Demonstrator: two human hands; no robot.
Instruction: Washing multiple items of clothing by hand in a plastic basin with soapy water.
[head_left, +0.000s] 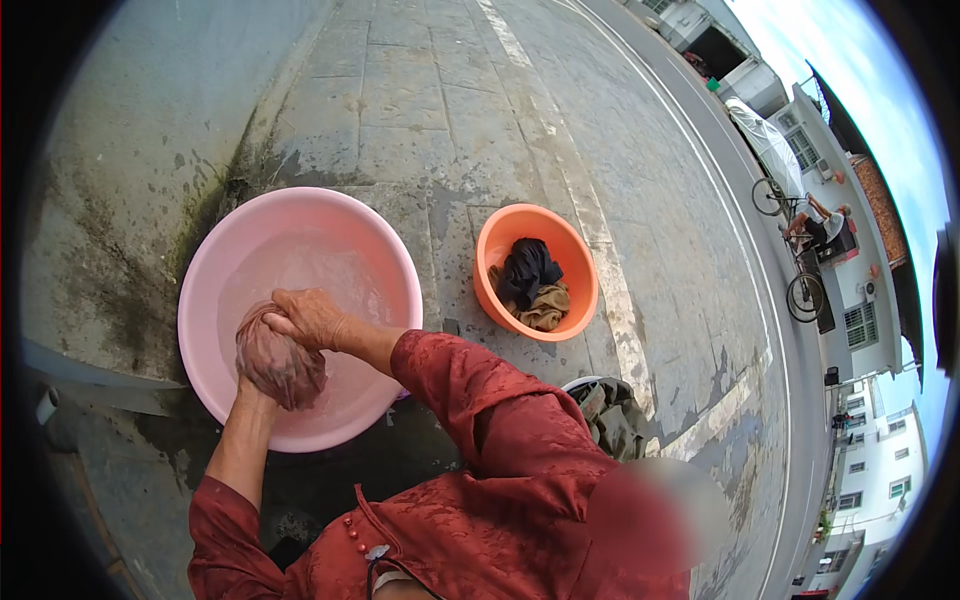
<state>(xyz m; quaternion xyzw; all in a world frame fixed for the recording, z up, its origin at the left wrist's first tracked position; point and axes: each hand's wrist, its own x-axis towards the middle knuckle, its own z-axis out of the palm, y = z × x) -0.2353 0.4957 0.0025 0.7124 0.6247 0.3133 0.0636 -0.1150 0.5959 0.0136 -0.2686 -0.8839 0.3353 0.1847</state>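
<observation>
A large pink plastic basin (394, 247) stands on the pavement before me, with cloudy water (300, 262) in it. Over the water, a bunched wet brownish-pink cloth (289, 375) is between my hands. My right hand (304, 319) grips its upper side with the fingers curled in. At the lower left of the cloth is my left hand (253, 394); only its wrist end shows, and the cloth covers the fingers. The cloth wraps over that hand and hangs low near the water surface.
An orange plastic basin (487, 300) holds a black garment (527, 270) and a brown garment (547, 306). Beside my right arm, dark olive cloth (615, 420) fills a partly hidden container. A stained wall (120, 225) borders the left. A person with a bicycle (806, 296) is across the road.
</observation>
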